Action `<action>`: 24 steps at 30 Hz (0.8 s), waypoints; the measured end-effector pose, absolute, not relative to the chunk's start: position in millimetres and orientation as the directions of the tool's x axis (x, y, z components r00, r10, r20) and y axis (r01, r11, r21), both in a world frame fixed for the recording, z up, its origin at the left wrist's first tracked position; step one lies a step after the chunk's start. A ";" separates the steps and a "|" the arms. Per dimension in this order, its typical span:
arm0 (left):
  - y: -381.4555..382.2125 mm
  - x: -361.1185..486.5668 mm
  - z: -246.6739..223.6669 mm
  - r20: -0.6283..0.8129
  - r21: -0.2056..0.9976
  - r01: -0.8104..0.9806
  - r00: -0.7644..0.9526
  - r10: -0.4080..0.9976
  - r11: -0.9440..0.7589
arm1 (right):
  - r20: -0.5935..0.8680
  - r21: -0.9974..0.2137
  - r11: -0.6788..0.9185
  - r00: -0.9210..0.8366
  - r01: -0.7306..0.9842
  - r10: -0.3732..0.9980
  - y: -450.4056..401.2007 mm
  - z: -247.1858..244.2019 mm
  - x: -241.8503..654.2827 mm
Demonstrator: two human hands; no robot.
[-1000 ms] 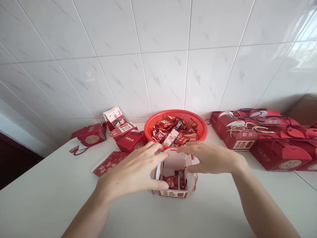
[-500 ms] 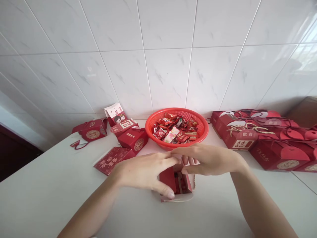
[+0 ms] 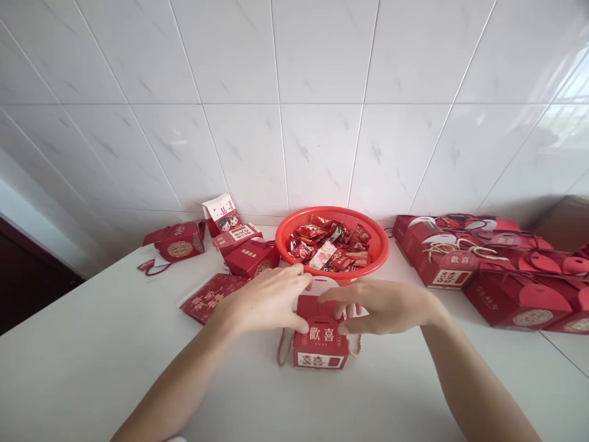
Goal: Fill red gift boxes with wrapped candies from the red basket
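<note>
A red gift box (image 3: 319, 344) with gold-on-red characters on its front stands on the white counter (image 3: 115, 344), with rope handles hanging at both sides. Its red top is folded over, hiding the inside, and a white tab (image 3: 322, 284) rises behind it. My left hand (image 3: 262, 301) grips the box's top left corner with the fingertips. My right hand (image 3: 377, 307) pinches the top from the right. Just behind the hands sits a red plastic basket (image 3: 334, 215) full of wrapped red sweets (image 3: 326, 252).
Several flat and part-folded red boxes (image 3: 230, 258) lie at the back left, with a flat red card (image 3: 211, 298) nearer the edge. Several finished red boxes (image 3: 478, 270) crowd the right. A white tiled wall rises behind the counter.
The box's red top has swung shut over the sweets inside, and its front with the characters now shows. Both hands have moved to the top of the box.
</note>
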State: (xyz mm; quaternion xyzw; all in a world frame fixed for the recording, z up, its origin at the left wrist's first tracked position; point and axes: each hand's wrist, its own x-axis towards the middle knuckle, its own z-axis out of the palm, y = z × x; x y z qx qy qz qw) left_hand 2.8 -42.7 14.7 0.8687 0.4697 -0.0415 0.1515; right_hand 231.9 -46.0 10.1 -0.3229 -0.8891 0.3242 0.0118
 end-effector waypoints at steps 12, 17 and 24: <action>-40.4 2.9 11.4 -0.248 0.181 0.806 0.592 0.767 -0.564 | -0.323 -0.325 0.483 -0.576 0.813 0.751 -35.9 -4.5 235.3; -35.2 -0.6 10.4 -0.323 0.282 0.755 0.656 0.682 -0.592 | -0.430 -0.233 0.456 -0.512 0.859 0.744 -29.6 -15.4 215.9; -12.8 -2.7 1.7 -0.400 0.421 0.703 0.711 0.578 -0.573 | -0.412 -0.255 0.501 -0.562 0.827 0.717 -21.0 -14.6 222.3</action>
